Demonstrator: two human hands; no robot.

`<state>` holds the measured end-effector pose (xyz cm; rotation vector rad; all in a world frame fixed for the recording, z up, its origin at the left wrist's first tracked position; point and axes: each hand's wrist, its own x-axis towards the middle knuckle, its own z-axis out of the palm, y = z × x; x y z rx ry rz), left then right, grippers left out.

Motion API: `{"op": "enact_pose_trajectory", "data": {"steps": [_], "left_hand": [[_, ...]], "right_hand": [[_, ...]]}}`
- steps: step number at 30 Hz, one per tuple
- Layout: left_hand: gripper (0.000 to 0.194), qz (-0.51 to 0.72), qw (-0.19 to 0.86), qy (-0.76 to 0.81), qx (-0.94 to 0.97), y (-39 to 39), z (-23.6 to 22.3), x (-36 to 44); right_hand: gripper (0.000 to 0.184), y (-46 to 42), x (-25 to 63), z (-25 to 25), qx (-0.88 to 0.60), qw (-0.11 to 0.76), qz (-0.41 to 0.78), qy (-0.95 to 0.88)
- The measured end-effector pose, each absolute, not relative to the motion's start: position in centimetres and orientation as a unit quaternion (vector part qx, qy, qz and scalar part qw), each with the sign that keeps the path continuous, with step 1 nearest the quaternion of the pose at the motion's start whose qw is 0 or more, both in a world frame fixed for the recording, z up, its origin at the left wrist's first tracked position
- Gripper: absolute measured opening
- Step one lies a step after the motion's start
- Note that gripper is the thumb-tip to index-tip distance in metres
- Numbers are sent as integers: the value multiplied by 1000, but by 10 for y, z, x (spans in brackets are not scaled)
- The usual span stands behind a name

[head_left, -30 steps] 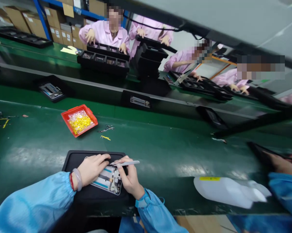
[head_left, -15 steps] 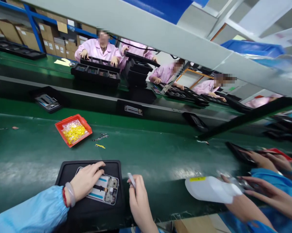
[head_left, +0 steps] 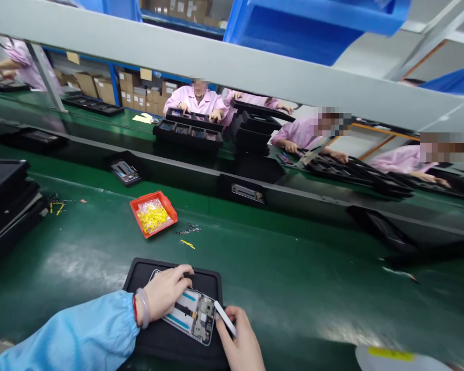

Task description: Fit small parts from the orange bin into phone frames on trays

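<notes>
An opened smartphone point(head_left: 203, 315), its circuit board and blue adhesive strips showing, lies tilted on a black tray point(head_left: 143, 269). My left hand point(head_left: 165, 292) rests across the phone's left part, fingers bent over its far edge and gripping it. Part of the phone is hidden beneath that hand. In my right hand point(head_left: 242, 340), thumb and fingers pinch a flat whitish bar-shaped tool point(head_left: 224, 318). Its tip is at the board end of the phone, by the top right corner; whether it touches the frame I cannot tell.
A red bin point(head_left: 173, 212) of small yellow parts stands beyond the tray, with loose yellow strips point(head_left: 187, 243) beside it. Black trays point(head_left: 7, 206) are stacked at left. Trays with phones point(head_left: 125, 171) sit along the far strip. Co-workers in pink point(head_left: 193, 100) sit opposite.
The view has swung right-to-left, so the scene sits further right and the neighbour's hands have left it. My right hand has brought the tool from beside the tray to the phone's corner.
</notes>
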<state>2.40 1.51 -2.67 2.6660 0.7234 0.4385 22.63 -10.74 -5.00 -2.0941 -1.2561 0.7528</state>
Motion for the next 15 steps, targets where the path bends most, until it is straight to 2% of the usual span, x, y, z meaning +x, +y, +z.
{"op": "enact_pose_trajectory", "data": {"steps": [5,10,15], "left_hand": [[28,183,211,277,919,16,-25,25],[28,188,223,281,914,15,-22,24],[32,177,227,274,918,14,-20,24]], "right_hand": [[27,-111,231,-52,-740,358,369,-433],[41,-116,214,-56,-706,457,443,-312],[57,-115,204,-55,-661,510,505,-219]]}}
